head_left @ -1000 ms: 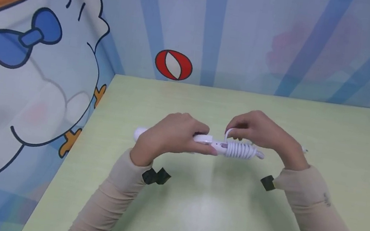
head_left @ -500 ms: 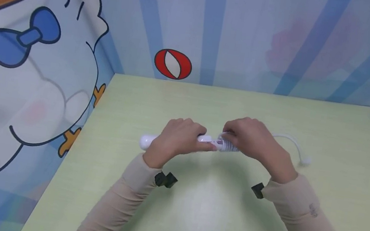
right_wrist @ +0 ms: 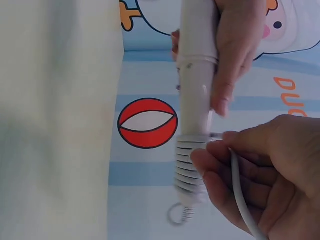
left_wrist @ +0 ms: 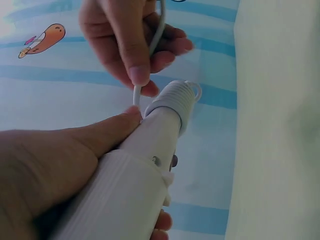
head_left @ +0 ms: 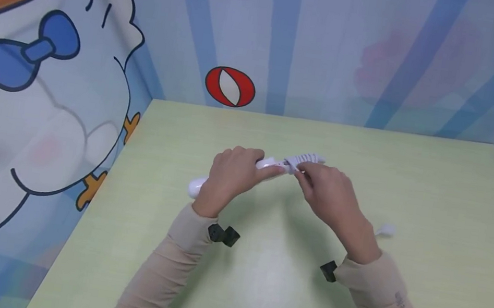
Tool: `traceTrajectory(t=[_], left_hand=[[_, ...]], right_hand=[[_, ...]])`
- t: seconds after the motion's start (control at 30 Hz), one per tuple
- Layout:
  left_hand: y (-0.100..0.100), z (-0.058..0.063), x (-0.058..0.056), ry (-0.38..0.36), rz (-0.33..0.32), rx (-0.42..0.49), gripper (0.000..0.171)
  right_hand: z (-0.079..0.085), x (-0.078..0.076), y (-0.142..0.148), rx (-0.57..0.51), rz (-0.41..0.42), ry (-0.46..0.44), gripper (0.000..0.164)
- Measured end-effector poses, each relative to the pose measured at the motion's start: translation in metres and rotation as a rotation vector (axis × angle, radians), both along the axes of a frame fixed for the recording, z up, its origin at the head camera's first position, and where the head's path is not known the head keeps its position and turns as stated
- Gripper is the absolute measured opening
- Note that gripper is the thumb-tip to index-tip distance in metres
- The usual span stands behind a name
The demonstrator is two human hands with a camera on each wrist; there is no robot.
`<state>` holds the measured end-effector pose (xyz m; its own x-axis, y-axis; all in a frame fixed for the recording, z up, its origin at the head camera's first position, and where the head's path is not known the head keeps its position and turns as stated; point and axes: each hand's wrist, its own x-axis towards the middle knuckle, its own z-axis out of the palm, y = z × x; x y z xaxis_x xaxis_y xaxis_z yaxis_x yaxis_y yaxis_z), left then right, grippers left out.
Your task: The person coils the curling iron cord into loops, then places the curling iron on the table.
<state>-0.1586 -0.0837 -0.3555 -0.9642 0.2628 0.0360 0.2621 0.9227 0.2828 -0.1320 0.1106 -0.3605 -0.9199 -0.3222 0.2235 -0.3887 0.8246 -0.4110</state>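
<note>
A white curling iron (head_left: 269,164) is held above the table, its cord-wrapped end angled up and away. My left hand (head_left: 234,176) grips its body, thumb along the side in the left wrist view. White cord is wound in a tight coil (right_wrist: 189,165) round the handle end, with the springy cord sleeve and a small loop past it. My right hand (head_left: 333,197) pinches the cord (left_wrist: 137,95) beside the coil, between thumb and fingers. From there the loose cord runs back across the palm in the right wrist view. A white plug (head_left: 386,230) shows beyond the right wrist.
The pale green table (head_left: 256,292) lies under both hands. Behind it stands a blue striped wall (head_left: 329,44) with a printed red ball. A wall with a large cartoon bird (head_left: 40,141) borders the left side. Dark camera mounts sit at both cuffs.
The cord-wrapped end of the curling iron has swung up and away. My right hand has gone round it with the cord, now on the near side; the plug has shifted left and nearer.
</note>
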Motion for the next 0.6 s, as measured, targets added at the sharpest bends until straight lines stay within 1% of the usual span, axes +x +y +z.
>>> traceTrajectory(t=[0.13,0.27,0.43,0.6], left_hand=[[-0.002,0.003,-0.002,0.045,0.011,0.05,0.05],[-0.003,0.007,-0.002,0.055,0.016,0.09,0.05],[-0.008,0.011,-0.002,0.019,0.016,0.155,0.046],[-0.012,0.013,-0.001,-0.03,-0.018,0.2,0.045]], right_hand=[[-0.011,0.005,-0.001,-0.116,-0.029,0.032,0.021],[-0.023,0.008,-0.002,-0.215,-0.039,0.067,0.024],[-0.036,0.009,-0.003,-0.296,-0.041,0.042,0.025],[-0.048,0.003,0.001,-0.351,0.004,-0.03,0.026]])
